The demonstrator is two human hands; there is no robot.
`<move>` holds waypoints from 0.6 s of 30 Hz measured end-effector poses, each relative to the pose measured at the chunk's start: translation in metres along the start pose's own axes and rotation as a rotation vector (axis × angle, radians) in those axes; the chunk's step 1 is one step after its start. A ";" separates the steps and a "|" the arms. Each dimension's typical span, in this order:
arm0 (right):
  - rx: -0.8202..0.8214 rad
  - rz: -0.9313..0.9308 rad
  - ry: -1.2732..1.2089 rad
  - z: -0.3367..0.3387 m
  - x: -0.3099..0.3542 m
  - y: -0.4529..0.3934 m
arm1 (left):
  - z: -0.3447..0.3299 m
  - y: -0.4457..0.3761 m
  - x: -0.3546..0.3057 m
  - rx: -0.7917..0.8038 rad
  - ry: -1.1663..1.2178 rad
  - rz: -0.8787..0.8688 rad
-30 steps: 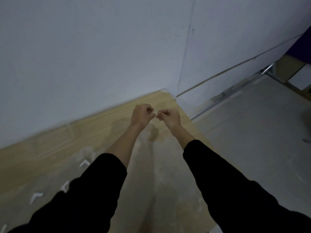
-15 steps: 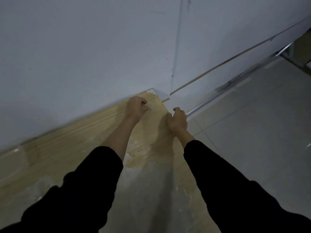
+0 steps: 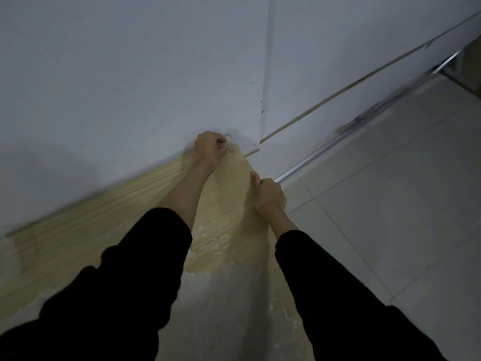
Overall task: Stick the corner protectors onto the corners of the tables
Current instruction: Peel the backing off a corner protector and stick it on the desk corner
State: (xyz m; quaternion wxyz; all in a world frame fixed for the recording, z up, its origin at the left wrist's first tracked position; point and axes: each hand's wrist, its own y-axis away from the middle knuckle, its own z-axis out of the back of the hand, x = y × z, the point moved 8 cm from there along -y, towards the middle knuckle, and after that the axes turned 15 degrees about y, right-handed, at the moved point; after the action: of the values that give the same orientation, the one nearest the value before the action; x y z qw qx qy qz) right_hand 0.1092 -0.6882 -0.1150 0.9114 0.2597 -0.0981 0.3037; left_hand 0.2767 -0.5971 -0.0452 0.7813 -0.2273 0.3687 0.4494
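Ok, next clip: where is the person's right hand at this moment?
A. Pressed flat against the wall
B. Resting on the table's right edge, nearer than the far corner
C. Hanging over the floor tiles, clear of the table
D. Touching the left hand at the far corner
B: the right hand sits curled on the right edge of the wooden table, while the left hand alone reaches the far corner by the wall.

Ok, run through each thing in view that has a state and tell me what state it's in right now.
left hand: closed, pinching a small pale piece at the table's far corner.
right hand: curled on the table's right edge, thumb up; contents not visible.
corner protector: at the corner by the wall; whether stuck, cannot tell.
table: top patchy, partly whitish.
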 end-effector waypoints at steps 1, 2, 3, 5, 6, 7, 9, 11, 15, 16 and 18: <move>0.002 -0.002 -0.006 0.000 0.000 0.000 | 0.000 -0.001 -0.002 -0.002 -0.003 -0.007; 0.006 -0.004 -0.014 -0.002 -0.002 0.000 | -0.002 -0.001 -0.002 -0.003 -0.007 -0.012; 0.008 -0.004 -0.018 -0.003 -0.004 0.001 | -0.003 -0.001 -0.002 -0.005 -0.008 -0.014; 0.004 0.001 -0.020 -0.004 -0.005 0.003 | -0.005 -0.002 0.001 -0.005 -0.008 -0.015; 0.003 0.004 -0.023 -0.005 -0.007 0.005 | -0.006 -0.002 0.002 -0.007 -0.009 -0.014; -0.001 0.007 -0.033 -0.005 -0.008 0.007 | -0.005 -0.002 0.002 -0.013 -0.012 -0.015; -0.003 0.008 -0.036 -0.006 -0.013 0.010 | -0.006 -0.005 0.000 -0.014 -0.019 -0.028; -0.011 0.015 -0.023 -0.008 -0.016 0.011 | -0.007 -0.010 -0.002 -0.013 -0.022 -0.038; -0.038 0.007 -0.040 -0.004 -0.021 0.014 | -0.014 -0.021 -0.001 0.010 -0.023 -0.023; -0.043 0.011 -0.035 -0.004 -0.021 0.015 | -0.017 -0.022 0.001 0.025 -0.023 -0.015; -0.040 0.011 -0.020 -0.004 -0.021 0.018 | -0.021 -0.023 0.003 0.054 -0.031 0.003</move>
State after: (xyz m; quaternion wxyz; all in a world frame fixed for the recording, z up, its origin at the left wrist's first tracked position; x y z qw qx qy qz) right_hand 0.0821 -0.6847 -0.1179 0.9137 0.2440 -0.1147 0.3040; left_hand 0.2898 -0.6212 -0.0604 0.7921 -0.1987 0.3690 0.4437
